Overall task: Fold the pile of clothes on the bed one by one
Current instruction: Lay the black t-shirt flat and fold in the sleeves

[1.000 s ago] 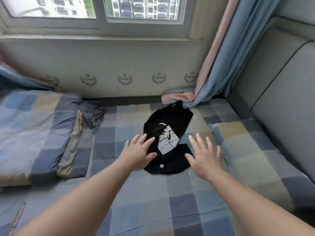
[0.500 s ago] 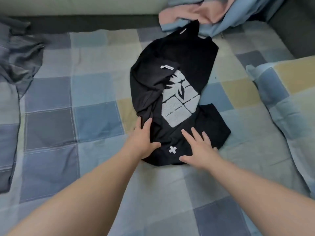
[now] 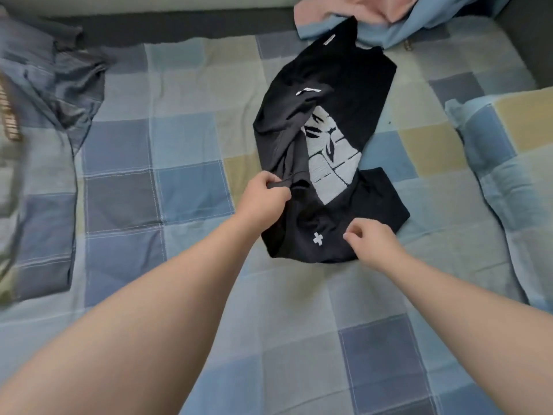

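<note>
Black T-shirt (image 3: 344,85) lies crumpled on the checked bed (image 3: 185,151) — left hand (image 3: 263,199) pinches a fold, right hand (image 3: 374,241) curls at the hem (grip unclear); curtain (image 3: 389,19) bunched beyond, pillow (image 3: 508,163) right, grey garment (image 3: 68,85) far left.

Black tee (image 3: 344,85) lay crumpled on bed (image 3: 191,187), right of centre. White chest print half hidden under bunched left side; small white cross near hem. Grey garment (image 3: 68,82) rumpled far left.
</note>
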A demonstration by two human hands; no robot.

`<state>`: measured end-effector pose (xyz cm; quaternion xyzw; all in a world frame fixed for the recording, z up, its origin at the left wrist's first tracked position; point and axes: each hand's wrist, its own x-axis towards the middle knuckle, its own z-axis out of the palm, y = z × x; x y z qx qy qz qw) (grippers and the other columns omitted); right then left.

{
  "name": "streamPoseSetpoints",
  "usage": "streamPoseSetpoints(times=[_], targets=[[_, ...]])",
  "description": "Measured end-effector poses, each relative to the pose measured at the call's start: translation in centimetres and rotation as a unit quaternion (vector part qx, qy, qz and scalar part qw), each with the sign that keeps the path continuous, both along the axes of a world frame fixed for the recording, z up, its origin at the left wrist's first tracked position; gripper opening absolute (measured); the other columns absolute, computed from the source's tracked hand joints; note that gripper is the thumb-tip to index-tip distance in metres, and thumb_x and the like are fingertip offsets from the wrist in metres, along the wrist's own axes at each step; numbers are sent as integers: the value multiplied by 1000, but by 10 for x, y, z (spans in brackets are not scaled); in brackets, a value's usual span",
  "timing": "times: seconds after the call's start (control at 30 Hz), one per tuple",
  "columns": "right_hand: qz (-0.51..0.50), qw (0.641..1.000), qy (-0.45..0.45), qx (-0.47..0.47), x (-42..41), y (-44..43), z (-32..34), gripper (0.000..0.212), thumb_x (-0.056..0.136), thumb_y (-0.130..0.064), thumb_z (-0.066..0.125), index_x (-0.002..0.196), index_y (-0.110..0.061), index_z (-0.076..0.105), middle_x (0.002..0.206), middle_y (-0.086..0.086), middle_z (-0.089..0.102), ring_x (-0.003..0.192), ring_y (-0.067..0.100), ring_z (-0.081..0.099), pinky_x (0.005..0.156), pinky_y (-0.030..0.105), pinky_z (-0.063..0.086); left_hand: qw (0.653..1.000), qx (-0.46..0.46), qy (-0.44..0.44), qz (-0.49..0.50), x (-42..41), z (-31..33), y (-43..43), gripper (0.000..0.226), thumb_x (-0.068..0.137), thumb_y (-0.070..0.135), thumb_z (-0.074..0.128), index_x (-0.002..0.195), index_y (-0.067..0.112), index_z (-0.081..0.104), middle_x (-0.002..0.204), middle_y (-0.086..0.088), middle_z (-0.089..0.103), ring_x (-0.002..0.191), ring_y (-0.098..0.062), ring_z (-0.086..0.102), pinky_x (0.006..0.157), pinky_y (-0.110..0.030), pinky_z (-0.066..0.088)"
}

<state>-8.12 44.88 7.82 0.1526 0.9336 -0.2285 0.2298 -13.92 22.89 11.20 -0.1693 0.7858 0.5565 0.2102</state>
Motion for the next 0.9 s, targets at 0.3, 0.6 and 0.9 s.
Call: streamPoseSetpoints(times=[0.3,0.6,0.9], targets=[[2,958,169,-233,109,15,250,61,91,-21,72,144,-34,44,130,-6,55,123,13,51,106,34,40,986,43,90,-136,112,240,23,27,84,-5,51,89,21,58,76,-7,47,60,-18,41,51,-25,31],[96,947,195,-236,301,12,496,78,88,-36,75,152,-37,30,149,-5,46,139,16,40,112,40,37,963,11,186,-195,307,499,26,47,64,8,59,108,20,68,78,-3,58,68,-12,52,65,-22,43],[123,908,183,-357,399,-54,599,37,90,-18,73,123,-24,59,108,-4,70,97,7,68,83,22,51,946,30,136,-294,425,630,-37,54,71,-8,64,120,14,68,102,-17,64,88,-25,64,87,-40,52]])
